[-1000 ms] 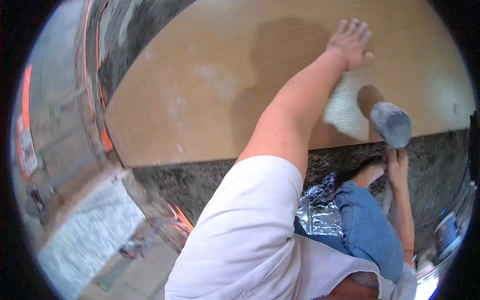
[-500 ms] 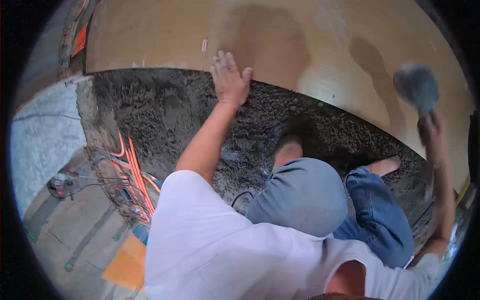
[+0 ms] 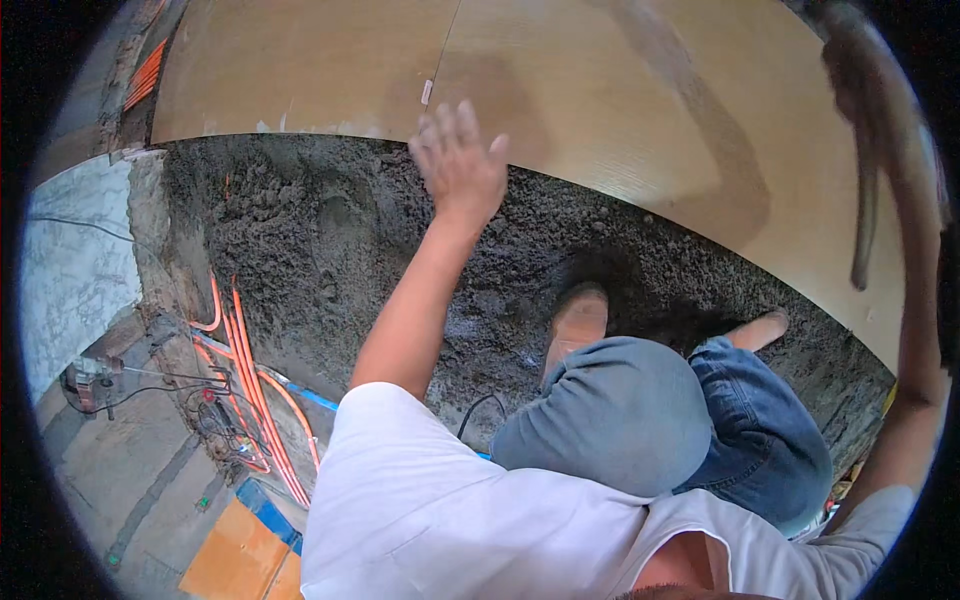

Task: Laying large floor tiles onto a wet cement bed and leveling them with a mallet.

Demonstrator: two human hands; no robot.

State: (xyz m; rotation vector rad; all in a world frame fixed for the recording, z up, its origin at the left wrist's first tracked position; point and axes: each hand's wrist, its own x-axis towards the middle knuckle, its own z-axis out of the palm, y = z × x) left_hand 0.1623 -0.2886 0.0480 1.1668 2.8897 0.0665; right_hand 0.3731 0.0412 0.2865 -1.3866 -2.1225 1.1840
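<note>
My left hand (image 3: pixel 465 170) is open with its fingers spread, at the near edge of a large tan tile or board (image 3: pixel 330 80); whether it touches is unclear. Raised at the upper right, my right hand (image 3: pixel 850 80) is closed round the handle of a mallet (image 3: pixel 866 220). The handle's end hangs below the fist, while the mallet's head does not show. Two large tan panels meet at a thin seam, where a small white piece (image 3: pixel 427 92) stands. Dark, rough wet mortar (image 3: pixel 280 230) spreads between these panels and my body.
My bent knee (image 3: pixel 610 410) and shoe (image 3: pixel 580 318) are over the mortar. At left, orange conduits (image 3: pixel 255 390) rise beside cables and a power tool (image 3: pixel 95 375). A pale marbled slab (image 3: pixel 80 260) stands at the far left, an orange-tan sheet (image 3: pixel 235 550) lower down.
My right hand has swung the mallet upward, taking its head out of sight. My left hand stays at the panel edge, with its fingers slightly shifted. The view has moved a little.
</note>
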